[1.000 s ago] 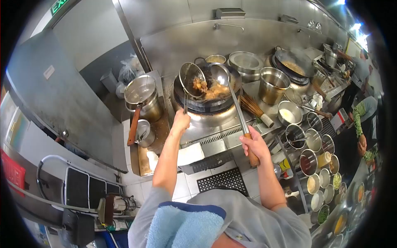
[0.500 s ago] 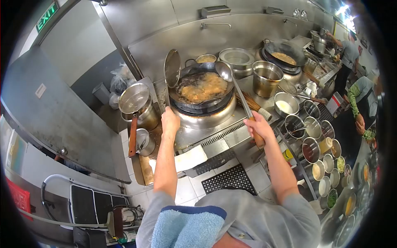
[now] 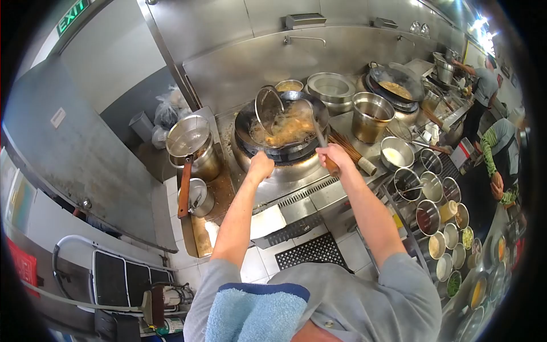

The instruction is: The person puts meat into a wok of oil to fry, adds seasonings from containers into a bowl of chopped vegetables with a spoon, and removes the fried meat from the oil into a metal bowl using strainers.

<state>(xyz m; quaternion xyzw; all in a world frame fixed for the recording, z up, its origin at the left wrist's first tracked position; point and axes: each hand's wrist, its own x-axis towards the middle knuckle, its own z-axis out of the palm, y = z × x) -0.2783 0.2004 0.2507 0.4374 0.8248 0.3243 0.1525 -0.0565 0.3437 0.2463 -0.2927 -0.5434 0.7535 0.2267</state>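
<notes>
My left hand is closed in front of the wok, around the handle of a round skimmer. The skimmer stands tilted, its lower rim at the frying food in bubbling oil. In my right hand is the wooden handle of a metal ladle. The ladle's bowl is over the far right part of the wok, partly blurred by steam. Browned pieces float in the oil; their kind cannot be made out.
Left of the wok is a pot with a wooden-handled strainer on top. A bamboo brush and a steel pot stand to the right. Several ingredient containers line the right side. Two people are at the far right.
The skimmer has come down and right from the wok's left rim into the wok. The ladle has swung left over the food. Both hands are closer together.
</notes>
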